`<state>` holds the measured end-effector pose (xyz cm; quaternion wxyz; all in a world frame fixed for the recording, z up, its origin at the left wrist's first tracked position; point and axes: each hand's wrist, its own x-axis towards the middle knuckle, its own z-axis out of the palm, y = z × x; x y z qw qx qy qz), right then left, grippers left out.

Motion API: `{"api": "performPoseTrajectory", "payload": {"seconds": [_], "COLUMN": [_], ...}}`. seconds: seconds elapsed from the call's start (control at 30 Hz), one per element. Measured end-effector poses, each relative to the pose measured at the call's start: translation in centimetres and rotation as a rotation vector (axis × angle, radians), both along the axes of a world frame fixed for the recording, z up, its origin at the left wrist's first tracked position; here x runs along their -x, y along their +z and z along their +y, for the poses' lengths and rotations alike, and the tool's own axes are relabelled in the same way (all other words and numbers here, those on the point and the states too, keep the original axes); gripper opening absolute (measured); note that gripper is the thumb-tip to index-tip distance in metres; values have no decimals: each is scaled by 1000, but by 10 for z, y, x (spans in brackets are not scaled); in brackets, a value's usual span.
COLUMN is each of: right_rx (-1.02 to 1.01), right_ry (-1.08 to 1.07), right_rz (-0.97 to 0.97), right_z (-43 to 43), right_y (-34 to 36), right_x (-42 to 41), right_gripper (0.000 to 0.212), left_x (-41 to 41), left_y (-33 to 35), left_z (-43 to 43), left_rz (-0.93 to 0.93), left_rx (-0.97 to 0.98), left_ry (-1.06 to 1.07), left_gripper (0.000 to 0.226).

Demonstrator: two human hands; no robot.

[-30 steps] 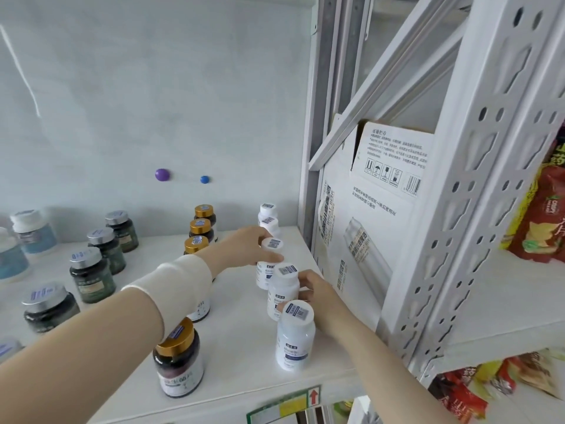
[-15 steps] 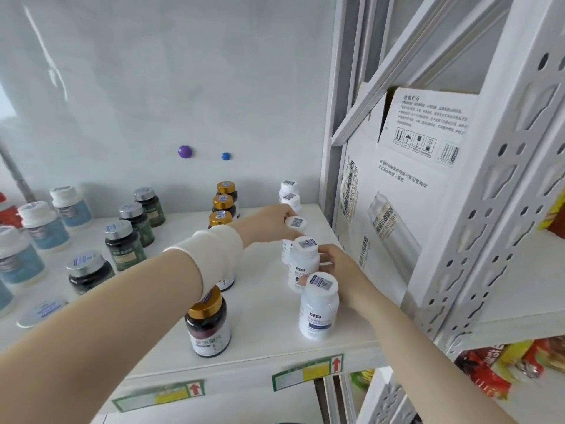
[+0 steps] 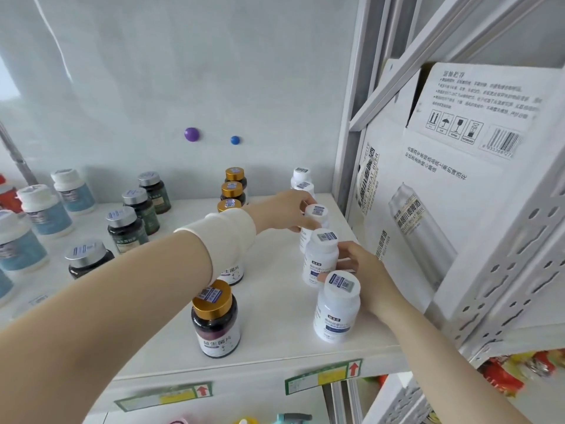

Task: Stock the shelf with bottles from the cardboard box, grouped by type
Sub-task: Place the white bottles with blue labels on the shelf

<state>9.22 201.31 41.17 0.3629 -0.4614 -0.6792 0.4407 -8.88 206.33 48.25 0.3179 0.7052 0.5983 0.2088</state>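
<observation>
White plastic bottles (image 3: 336, 304) stand upright in a near-to-far row at the right end of the white shelf (image 3: 275, 325). Left grip (image 3: 287, 211) curls round the third bottle (image 3: 315, 215). Right grip (image 3: 363, 270), nearer, pinches the second bottle (image 3: 321, 258) from its right.

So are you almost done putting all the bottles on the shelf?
Lots is done: blue-label bottles, silver-cap bottles and gold-cap bottles stand in their own rows on the shelf. In hand now: the left hand grips the middle white bottle and the right hand holds the next white bottle, seemingly lining up that row. What's left I can't tell; nothing here shows how many bottles are to come.
</observation>
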Motion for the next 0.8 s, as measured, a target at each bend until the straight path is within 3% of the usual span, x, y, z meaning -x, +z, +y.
{"api": "performPoseTrajectory", "payload": {"seconds": [0.27,0.47,0.67,0.8], "right_rx": [14,75,-270,-481], "right_ry": [9,66,63,152], "right_rz": [-42,-71,-329,-629], "right_z": [-1,-7,-11,-11], "right_y": [3,36,99,123], "right_x": [0,-5,4,35], "right_gripper": [42,47,51,53], "left_x": [-3,-4,15,45], "left_y": [-1,24,73,88], "left_z": [2,-17,-52,-79], "left_rz": [-27,174,439,775], "left_rx": [11,0,-190,-192], "left_ry": [-2,36,104,107], "left_gripper": [35,62,52,40]}}
